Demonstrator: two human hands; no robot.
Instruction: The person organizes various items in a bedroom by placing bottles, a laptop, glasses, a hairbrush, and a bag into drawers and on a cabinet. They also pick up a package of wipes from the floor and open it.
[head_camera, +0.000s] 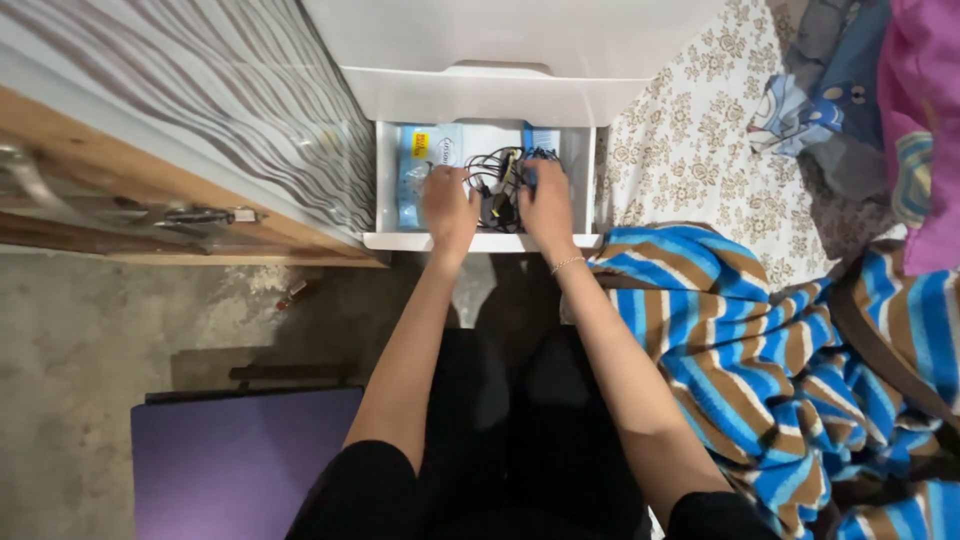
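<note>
A white plastic drawer (385, 200) is pulled out of a white drawer unit (500, 50). Inside it lies a tangle of black cables (497, 185) and a light blue flat packet (415, 150). My left hand (448, 208) reaches into the drawer, fingers down on the left side of the cable tangle, next to the blue packet. My right hand (548, 205), with a thin bracelet at the wrist, rests on the right side of the tangle. Both hands touch the cables; the fingertips are hidden, so a firm grip cannot be made out.
A blue, brown and white striped blanket (740, 340) lies at the right beside a floral sheet (700, 140) and more cloth (900, 110). A wooden frame with a striped panel (180, 120) stands left. A purple mat (240, 460) lies on the concrete floor (70, 350).
</note>
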